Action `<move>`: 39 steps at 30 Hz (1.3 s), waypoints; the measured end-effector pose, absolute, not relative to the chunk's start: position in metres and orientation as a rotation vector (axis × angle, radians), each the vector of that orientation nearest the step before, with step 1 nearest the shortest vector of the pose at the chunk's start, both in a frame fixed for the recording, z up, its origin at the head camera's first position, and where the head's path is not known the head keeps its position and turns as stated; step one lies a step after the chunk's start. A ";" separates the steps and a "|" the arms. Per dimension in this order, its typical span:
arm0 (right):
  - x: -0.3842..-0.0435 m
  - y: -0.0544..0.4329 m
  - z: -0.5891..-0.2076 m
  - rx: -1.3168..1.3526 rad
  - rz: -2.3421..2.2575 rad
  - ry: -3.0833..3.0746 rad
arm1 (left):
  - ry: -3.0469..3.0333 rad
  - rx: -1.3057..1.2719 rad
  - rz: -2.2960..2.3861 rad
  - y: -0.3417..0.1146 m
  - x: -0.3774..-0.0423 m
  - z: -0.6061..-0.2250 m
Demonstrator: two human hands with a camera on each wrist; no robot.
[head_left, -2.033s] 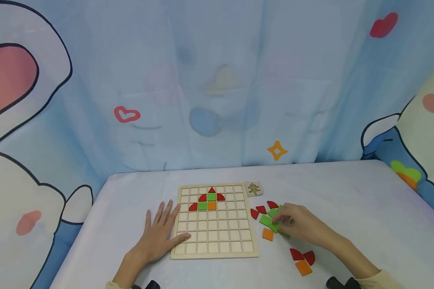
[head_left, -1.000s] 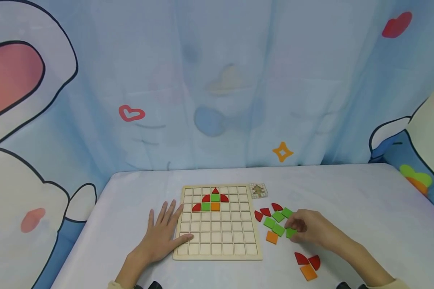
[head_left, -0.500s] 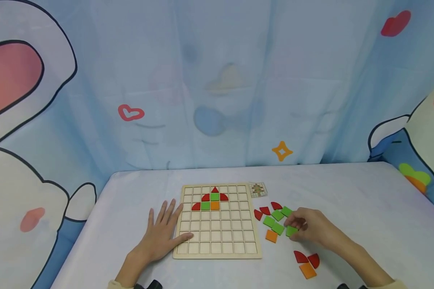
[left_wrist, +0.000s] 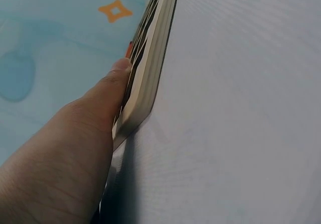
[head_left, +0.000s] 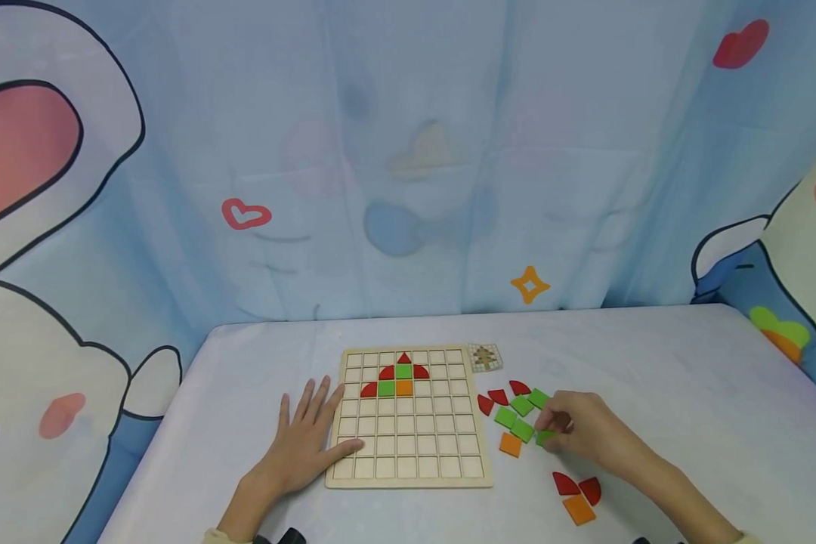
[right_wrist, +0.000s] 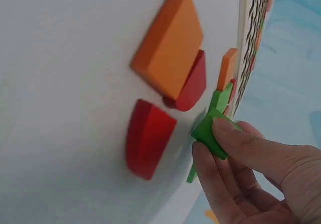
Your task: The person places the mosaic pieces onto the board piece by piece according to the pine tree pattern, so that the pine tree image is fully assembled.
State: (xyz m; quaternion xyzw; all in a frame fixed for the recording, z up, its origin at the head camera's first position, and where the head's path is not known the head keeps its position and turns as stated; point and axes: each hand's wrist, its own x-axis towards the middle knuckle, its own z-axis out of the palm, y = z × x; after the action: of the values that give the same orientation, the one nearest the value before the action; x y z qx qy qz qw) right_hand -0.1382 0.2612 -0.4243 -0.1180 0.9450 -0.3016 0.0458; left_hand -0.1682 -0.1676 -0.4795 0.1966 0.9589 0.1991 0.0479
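A wooden grid board (head_left: 442,446) lies flat on the table, with red, green and orange pieces set in its upper rows. My left hand (head_left: 302,446) rests with spread, straight fingers on the board's left edge; its thumb lies over the frame in the left wrist view. To the right of the board, my right hand (head_left: 588,427) pinches a green square tile (right_wrist: 211,133) between thumb and fingers. Several loose green tiles (head_left: 521,430) lie just left of that hand, beside an orange square (head_left: 510,444) and red quarter-round pieces (head_left: 485,404).
Nearer the front right lie two red quarter-round pieces (head_left: 565,483) and an orange square tile (head_left: 579,510). A small patterned card (head_left: 486,357) touches or nearly touches the board's upper right corner. A blue printed curtain (head_left: 408,227) hangs behind the white table (head_left: 279,347).
My right hand has drawn back rightward from the green pile and now has a green tile in its fingertips. The left hand stays on the board.
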 end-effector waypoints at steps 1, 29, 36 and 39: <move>-0.139 0.258 -0.423 -0.384 -0.922 2.897 | 2.924 0.599 0.606 -0.168 -0.168 -0.479; -0.220 0.130 -0.418 -0.838 -1.090 2.827 | 2.930 0.594 0.604 -0.165 -0.168 -0.480; -0.223 0.126 -0.423 -0.761 -1.050 2.844 | 2.928 0.598 0.591 -0.167 -0.168 -0.479; -0.223 0.125 -0.424 -0.744 -1.047 2.855 | 2.926 0.594 0.598 -0.167 -0.168 -0.479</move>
State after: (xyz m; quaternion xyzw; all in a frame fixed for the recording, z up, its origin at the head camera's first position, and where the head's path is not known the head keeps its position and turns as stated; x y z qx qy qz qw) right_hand -0.2229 0.1246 -0.4242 -0.2377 0.9120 -0.3343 0.0053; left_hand -0.1678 -0.1672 -0.4791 0.1948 0.9598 0.1961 0.0481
